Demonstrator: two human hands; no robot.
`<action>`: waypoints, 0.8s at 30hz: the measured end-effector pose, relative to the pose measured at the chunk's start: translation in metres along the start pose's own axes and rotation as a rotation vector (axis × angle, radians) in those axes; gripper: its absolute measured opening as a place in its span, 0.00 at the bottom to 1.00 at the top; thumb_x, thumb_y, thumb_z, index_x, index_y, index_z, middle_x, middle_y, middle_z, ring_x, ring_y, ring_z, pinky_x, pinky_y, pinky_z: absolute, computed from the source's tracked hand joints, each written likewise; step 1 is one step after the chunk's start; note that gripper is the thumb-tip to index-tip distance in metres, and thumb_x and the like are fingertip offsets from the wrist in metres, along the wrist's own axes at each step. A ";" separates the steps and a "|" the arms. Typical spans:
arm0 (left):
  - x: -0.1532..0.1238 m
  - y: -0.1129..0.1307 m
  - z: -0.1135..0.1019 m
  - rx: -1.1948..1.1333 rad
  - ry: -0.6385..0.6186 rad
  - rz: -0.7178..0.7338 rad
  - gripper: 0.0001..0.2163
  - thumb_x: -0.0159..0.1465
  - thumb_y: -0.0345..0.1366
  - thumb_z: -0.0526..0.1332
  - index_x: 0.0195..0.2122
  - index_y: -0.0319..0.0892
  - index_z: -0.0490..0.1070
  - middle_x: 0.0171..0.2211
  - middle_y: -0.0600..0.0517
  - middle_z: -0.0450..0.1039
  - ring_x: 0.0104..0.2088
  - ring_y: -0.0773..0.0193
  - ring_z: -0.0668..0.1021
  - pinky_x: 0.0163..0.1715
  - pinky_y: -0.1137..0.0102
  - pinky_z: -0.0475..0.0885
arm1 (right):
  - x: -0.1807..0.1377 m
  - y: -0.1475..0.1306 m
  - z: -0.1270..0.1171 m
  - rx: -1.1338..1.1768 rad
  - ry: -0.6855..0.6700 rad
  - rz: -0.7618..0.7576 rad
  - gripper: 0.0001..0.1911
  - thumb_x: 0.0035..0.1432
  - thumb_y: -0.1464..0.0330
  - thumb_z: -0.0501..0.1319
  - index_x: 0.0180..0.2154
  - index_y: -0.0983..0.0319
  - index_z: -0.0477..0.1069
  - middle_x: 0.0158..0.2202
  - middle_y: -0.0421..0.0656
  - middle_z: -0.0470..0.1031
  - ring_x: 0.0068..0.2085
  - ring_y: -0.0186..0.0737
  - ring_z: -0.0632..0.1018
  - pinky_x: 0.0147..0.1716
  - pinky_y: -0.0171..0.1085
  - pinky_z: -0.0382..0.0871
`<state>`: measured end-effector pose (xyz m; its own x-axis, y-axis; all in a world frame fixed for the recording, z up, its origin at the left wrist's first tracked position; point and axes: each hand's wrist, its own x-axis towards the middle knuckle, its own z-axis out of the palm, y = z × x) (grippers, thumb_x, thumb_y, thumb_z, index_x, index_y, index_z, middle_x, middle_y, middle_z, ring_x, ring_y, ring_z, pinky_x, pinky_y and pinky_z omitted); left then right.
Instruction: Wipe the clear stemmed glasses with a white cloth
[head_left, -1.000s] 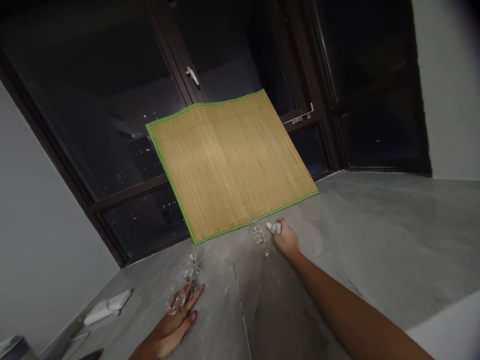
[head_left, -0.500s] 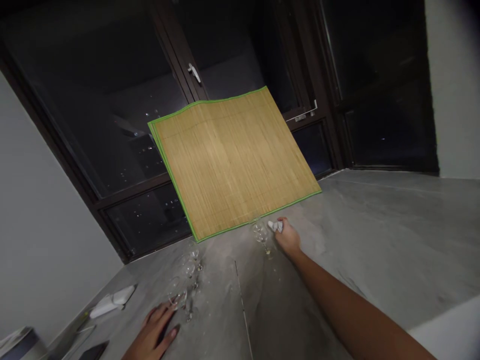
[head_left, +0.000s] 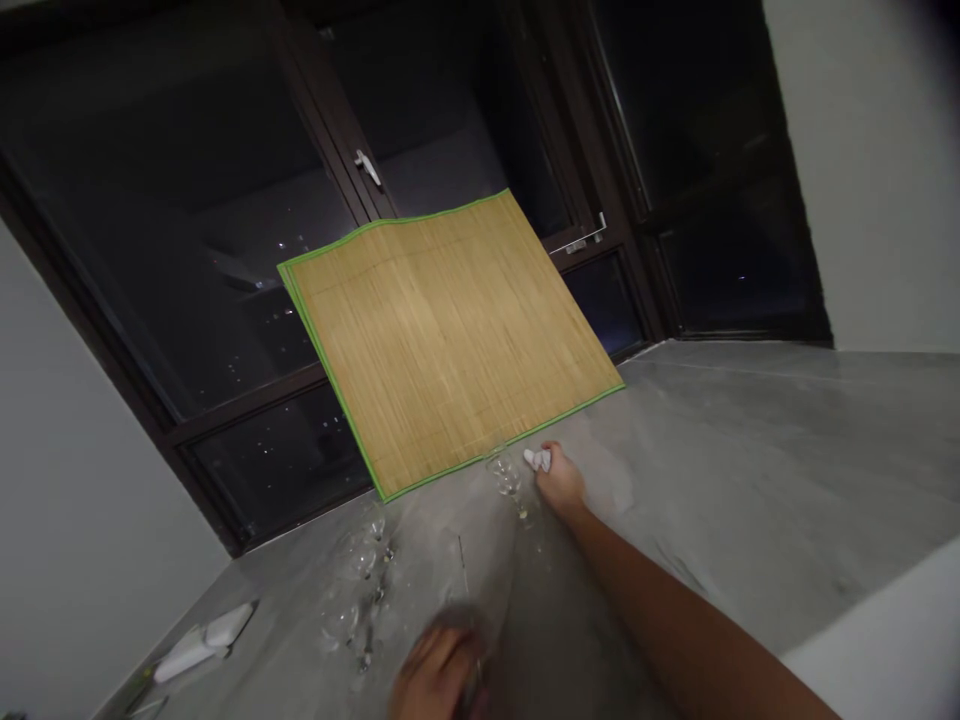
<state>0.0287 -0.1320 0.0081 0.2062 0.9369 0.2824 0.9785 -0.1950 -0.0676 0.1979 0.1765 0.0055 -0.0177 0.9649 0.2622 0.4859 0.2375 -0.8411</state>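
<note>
My right hand is closed around a crumpled white cloth or tissue, a little above the grey surface. Just left of it a clear stemmed glass stands apart from the fingers. At the bottom middle, my left hand is smeared by motion; its fingers look bent, and whether anything is in them cannot be made out. More clear stemmed glasses form a row to the left of this hand.
A bamboo mat with green edging leans upright against the dark window behind the glasses. A white object lies at the far left of the grey stone surface. Pale walls flank both sides.
My left hand has moved right, away from the row of glasses, and is blurred. My right hand keeps hold of the white cloth or tissue beside the single glass. The view has shifted slightly.
</note>
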 end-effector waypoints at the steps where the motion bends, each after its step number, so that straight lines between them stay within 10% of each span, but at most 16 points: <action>1: 0.032 0.015 0.003 -0.020 0.008 -0.056 0.21 0.62 0.45 0.58 0.56 0.51 0.71 0.55 0.48 0.74 0.53 0.54 0.76 0.56 0.61 0.71 | -0.001 -0.001 -0.001 0.004 -0.002 0.001 0.22 0.62 0.67 0.54 0.57 0.59 0.62 0.43 0.46 0.78 0.42 0.43 0.78 0.36 0.34 0.62; 8: 0.177 0.012 0.017 -0.149 -0.061 -0.444 0.31 0.59 0.53 0.57 0.62 0.46 0.64 0.67 0.42 0.57 0.66 0.48 0.59 0.65 0.52 0.53 | -0.001 -0.003 -0.002 0.027 0.011 0.002 0.22 0.60 0.71 0.54 0.56 0.59 0.63 0.42 0.45 0.80 0.41 0.42 0.79 0.35 0.33 0.62; 24: 0.231 0.001 0.053 -0.170 -0.238 -0.288 0.32 0.67 0.54 0.41 0.69 0.44 0.51 0.70 0.43 0.48 0.70 0.49 0.49 0.65 0.43 0.38 | -0.002 -0.004 -0.003 -0.011 -0.001 -0.003 0.21 0.59 0.71 0.54 0.55 0.57 0.63 0.43 0.44 0.80 0.42 0.42 0.79 0.36 0.34 0.63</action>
<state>0.0773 0.0997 0.0223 -0.0649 0.9972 0.0360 0.9874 0.0590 0.1472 0.1987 0.1729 0.0099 -0.0195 0.9643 0.2641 0.4951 0.2388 -0.8354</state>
